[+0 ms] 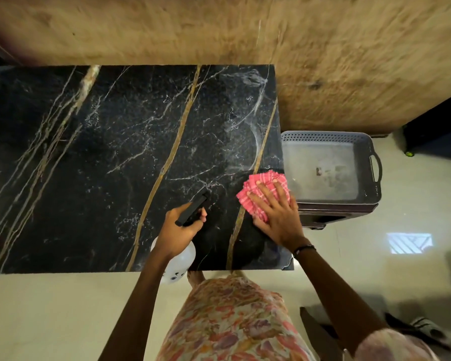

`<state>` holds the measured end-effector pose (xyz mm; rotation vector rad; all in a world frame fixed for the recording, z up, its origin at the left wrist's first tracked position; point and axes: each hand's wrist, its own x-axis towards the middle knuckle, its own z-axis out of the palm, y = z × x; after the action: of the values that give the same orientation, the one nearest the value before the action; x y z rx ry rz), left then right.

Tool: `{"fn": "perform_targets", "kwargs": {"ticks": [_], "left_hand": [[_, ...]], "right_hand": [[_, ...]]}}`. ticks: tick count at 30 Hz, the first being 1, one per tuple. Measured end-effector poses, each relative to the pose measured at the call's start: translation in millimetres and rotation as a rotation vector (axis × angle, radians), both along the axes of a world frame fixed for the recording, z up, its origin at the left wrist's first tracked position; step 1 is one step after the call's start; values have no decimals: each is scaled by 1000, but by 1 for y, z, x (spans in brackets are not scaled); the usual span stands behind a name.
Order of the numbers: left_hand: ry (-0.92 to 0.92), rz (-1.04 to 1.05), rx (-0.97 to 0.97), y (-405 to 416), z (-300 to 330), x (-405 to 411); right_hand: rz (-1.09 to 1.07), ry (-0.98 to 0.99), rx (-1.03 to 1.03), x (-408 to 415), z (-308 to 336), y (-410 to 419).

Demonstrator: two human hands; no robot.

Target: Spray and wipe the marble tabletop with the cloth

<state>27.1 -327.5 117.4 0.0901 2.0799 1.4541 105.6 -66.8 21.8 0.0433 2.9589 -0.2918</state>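
Black marble: we see the bench (102, 165) dark with gold and white veins, running from the far wall to our near edge.
Left grip: our left hand (178, 227) curls round the black trigger head of the spray bottle (178, 261), so this grip is closed on it; the white bottle body hangs below the hand, over the bench's near edge.
Right grip: our right hand (278, 217) lies flat with fingers spread, pressing down, an open grip.
Cloth: the pink checked cloth (261, 188) sits under the right grip's fingers, at the bench's right edge, well right of the left grip.
Smears: pale hazy arcs on the marble beyond the cloth.
Basket: a grey basket (370, 162) just right of the right grip, off the bench.
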Motion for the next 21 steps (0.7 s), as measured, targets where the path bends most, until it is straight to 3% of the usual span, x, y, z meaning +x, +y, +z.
{"fn": "perform_targets", "kwargs": {"ticks": [5, 9, 13, 17, 21], "left_hand": [[14, 1, -10, 10, 0, -11], [19, 30, 7, 21, 4, -17], [21, 85, 22, 27, 4, -21], [8, 117, 36, 31, 5, -28], [-5, 112, 40, 34, 5, -40]], "right_hand": [[-131, 10, -65, -81, 2, -22], [92, 39, -64, -85, -2, -64], [280, 60, -38, -48, -13, -39], [88, 31, -37, -46, -9, 20], [-105, 25, -53, -105, 0, 21]]}}
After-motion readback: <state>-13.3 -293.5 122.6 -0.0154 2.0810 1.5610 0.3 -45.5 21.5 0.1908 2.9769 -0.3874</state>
